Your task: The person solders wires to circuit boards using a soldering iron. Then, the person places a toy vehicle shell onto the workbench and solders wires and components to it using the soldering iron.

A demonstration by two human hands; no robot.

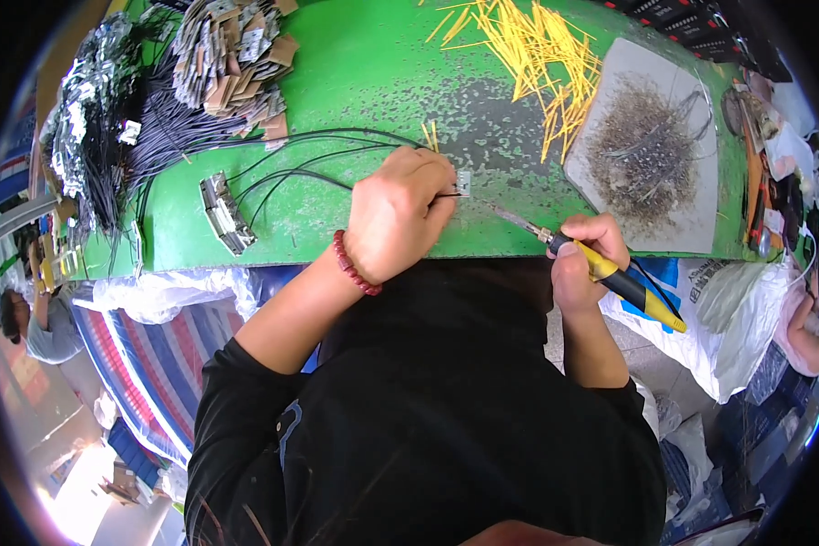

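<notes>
My left hand [400, 214], with a red bead bracelet at the wrist, is closed around the end of a black cable [305, 176]. A small silvery plate [464, 183] shows just past its fingertips. My right hand [584, 264] grips a yellow and black soldering iron [614, 278]. The iron's tip points left toward the small plate, a short gap away from it. Two short thin yellow tubes [430, 136] stick out beyond the left hand's knuckles. Left of that hand, a silvery metal part [226, 214] with black cables lies on the green table [355, 96]. The left fingertips are partly hidden.
A heap of thin yellow tubes [537, 55] lies at the back. To the right, a grey board [642, 68] bears dark crumbs and wire scraps. Bundled black cables [168, 136] with cardboard-tagged ends [232, 64] fill the back left. Plastic bags [733, 318] hang below the table edge.
</notes>
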